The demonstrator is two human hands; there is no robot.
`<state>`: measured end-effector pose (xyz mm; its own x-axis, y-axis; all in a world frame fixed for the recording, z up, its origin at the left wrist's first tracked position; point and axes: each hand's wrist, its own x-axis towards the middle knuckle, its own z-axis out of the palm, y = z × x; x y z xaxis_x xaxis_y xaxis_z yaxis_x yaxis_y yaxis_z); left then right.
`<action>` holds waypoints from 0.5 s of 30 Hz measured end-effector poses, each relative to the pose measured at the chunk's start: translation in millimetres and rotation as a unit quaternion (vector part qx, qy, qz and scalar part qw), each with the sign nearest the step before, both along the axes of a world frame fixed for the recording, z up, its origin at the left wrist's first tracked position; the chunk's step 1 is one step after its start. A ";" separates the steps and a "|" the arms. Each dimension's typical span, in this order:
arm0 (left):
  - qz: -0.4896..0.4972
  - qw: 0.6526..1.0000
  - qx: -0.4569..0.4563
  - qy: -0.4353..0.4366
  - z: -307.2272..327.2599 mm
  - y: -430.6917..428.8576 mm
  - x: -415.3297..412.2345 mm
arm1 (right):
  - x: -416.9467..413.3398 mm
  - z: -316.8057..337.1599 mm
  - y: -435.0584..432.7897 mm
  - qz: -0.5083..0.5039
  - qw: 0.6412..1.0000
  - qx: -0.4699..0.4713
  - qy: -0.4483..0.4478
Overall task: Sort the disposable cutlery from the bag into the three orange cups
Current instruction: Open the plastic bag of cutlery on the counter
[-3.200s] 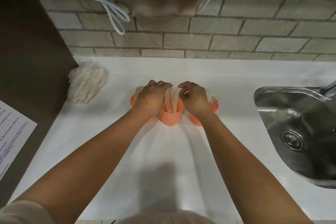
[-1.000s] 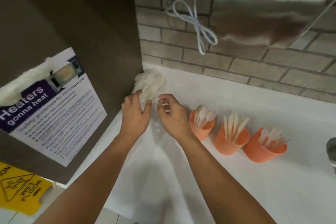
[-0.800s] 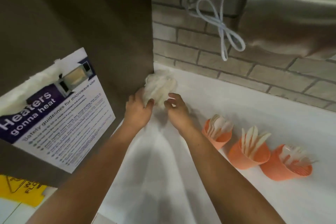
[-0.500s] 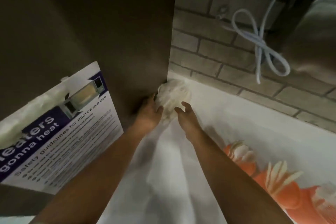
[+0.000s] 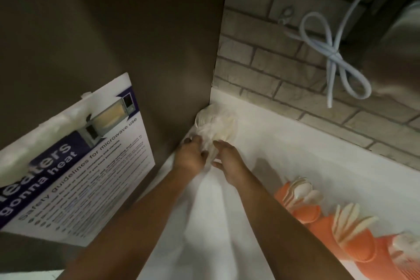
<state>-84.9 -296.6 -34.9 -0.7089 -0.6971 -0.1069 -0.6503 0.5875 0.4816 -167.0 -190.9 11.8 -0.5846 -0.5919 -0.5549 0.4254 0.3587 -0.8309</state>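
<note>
White counter (image 5: 284, 143), smooth and faintly glossy, under a rough grey brick wall (image 5: 272, 70); dark flat panel (image 5: 136, 41) at 10 o'clock, paper poster (image 5: 75, 159) stuck on it. Three seconds back, both hands over the cups (image 5: 306, 215); now both at the bag (image 5: 216, 125), tucked in the corner at 12 o'clock. Left hand (image 5: 191, 157) curled round the crinkled clear plastic, gripping its neck. Right hand (image 5: 229, 161) just beside, fingers fairly straight on the film; cannot tell whether pinching or only touching. Points to another handful coming out, so sorting likely unfinished. Pale stiff cutlery (image 5: 223, 130) bunched inside, blurred. Cups in a row at 4 o'clock, tapered matte plastic, already bristling with spoons (image 5: 304, 191), knives (image 5: 350, 218) and, probably, forks (image 5: 406, 245).
</note>
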 end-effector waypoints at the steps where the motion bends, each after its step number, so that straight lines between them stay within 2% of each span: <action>1: 0.001 1.000 0.004 0.010 -1.3 8.9 8.9 | 6.5 1.9 8.4 0.001 1.000 0.001 0.005; 7: 0.010 0.994 0.094 0.054 18.1 88.0 71.2 | 54.6 -0.3 80.0 0.018 0.995 0.017 0.099; 11: 0.001 0.988 0.131 0.079 27.5 146.7 115.0 | 79.6 -9.3 133.1 0.001 0.991 0.047 0.128; 15: -0.022 0.990 0.135 0.033 34.5 183.0 151.8 | 101.2 -12.8 190.4 0.021 0.978 0.090 0.186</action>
